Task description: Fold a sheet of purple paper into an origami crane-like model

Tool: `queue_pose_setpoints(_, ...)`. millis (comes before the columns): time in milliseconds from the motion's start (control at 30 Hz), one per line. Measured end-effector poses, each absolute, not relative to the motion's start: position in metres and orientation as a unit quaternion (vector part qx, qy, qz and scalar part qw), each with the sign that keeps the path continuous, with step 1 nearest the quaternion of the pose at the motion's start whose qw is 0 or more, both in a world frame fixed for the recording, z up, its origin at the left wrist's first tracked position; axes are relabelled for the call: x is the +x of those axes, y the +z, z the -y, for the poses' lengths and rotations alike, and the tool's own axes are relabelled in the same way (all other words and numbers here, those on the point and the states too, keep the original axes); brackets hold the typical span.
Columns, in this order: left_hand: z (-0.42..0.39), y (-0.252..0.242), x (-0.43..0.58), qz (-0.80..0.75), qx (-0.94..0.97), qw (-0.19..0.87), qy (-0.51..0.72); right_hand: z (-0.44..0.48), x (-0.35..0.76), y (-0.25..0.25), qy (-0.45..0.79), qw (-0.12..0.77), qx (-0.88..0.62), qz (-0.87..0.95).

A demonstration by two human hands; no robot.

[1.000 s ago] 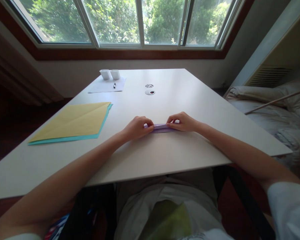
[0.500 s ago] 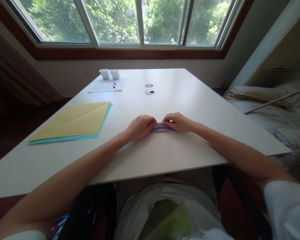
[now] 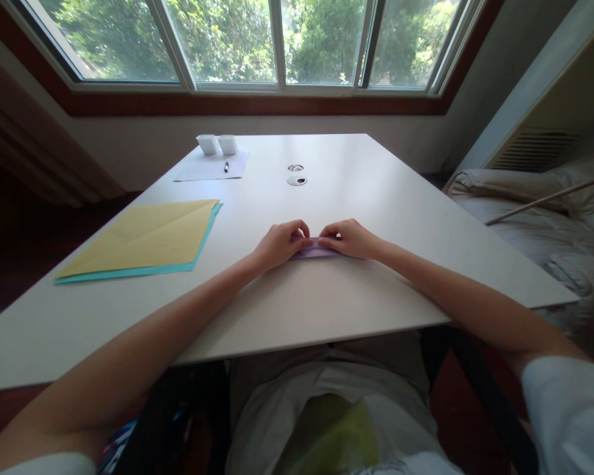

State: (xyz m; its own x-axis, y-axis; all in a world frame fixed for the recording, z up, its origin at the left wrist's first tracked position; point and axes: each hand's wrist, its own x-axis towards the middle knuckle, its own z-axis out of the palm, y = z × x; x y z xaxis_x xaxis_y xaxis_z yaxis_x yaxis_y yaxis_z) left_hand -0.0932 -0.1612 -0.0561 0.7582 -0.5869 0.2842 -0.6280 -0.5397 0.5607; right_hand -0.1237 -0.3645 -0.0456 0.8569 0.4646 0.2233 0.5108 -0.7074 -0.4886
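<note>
A narrow folded strip of purple paper (image 3: 315, 251) lies on the white table in front of me. My left hand (image 3: 283, 243) grips its left part, thumb and bent fingers closed on the upper edge. On the right part, my right hand (image 3: 349, 239) does the same, its thumb pointing inward toward the other thumb. A small gap between the two hands leaves the middle of the strip visible. Both ends of the paper are partly hidden under the hands.
Yellow paper (image 3: 143, 236) lies on turquoise paper (image 3: 178, 268) at the left. Farther back, a white sheet (image 3: 198, 170) carries a pen (image 3: 226, 167) and two small white containers (image 3: 218, 145). Round grommets (image 3: 297, 181) sit mid-table. A padded seat (image 3: 505, 198) stands at the right.
The fingers of my left hand have arched up and its thumb has moved onto the front of the strip. More of the purple paper's face shows between my hands.
</note>
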Motion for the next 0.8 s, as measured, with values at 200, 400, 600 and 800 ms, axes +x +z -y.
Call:
queue_pose_setpoints(200,0.159,-0.058,-0.094,0.394,0.878,0.261,0.078,0.365,-0.123,-0.046,-0.018,0.305,-0.913,0.269)
queue_pose_setpoints(400,0.158,-0.049,-0.12,0.498,0.84,0.087,0.198,0.366,-0.122,-0.048,-0.028,0.302,-0.92,0.25)
queue_pose_setpoints(600,0.159,-0.053,-0.135,0.505,0.849,0.038,0.154,0.371,-0.121,-0.047,-0.035,0.291,-0.922,0.253)
queue_pose_setpoints(800,0.155,-0.047,-0.134,0.503,0.847,0.059,0.16,0.381,-0.127,-0.041,-0.023,0.278,-0.893,0.353)
